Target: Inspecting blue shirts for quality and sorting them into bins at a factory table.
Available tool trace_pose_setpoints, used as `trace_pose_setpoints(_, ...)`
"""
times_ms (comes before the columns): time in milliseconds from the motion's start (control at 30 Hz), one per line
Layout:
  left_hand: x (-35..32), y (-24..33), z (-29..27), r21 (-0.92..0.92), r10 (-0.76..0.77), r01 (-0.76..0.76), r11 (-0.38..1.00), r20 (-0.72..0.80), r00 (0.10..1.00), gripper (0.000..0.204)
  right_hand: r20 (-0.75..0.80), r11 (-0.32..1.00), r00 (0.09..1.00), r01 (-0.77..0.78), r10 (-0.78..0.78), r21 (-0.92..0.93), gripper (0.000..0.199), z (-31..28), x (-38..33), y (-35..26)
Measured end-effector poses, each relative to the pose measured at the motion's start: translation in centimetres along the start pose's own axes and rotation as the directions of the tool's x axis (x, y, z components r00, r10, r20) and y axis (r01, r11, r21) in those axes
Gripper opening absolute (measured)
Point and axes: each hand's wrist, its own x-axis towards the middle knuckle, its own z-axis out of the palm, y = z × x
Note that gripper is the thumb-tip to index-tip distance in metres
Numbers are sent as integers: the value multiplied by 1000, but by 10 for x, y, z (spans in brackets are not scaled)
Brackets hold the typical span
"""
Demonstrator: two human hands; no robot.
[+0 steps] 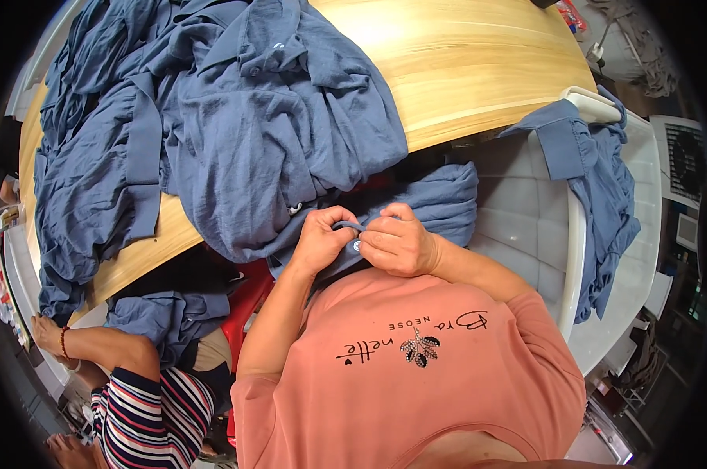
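Shirt lies at frame centre, edge pinched in the grip of left hand and right hand beside a pale button; buttoning, I'd guess, next needing the edges aligned.

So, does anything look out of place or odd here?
Perhaps the crumpled blue garment draped over the white rim at right, hanging apart from the clothes heap on the table. I see no spill or damage.
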Motion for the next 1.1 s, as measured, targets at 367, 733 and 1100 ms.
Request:
trace_pose_setpoints(367,-1,-13,-1,-253,-34,56,966,87,996,6,-3,998,999,-43,43,-53,7,1,-1,-3)
trace_pose_setpoints(733,-11,-19,2,-289,56,-59,956,-20,998,10,70,977,978,-190,197,-97,15,2,-1,-4)
trace_pose_setpoints(1100,-22,-9,15,283,400,-323,903,-279,873,7,209,636,790,-594,576,493,12,15,-4,-2)
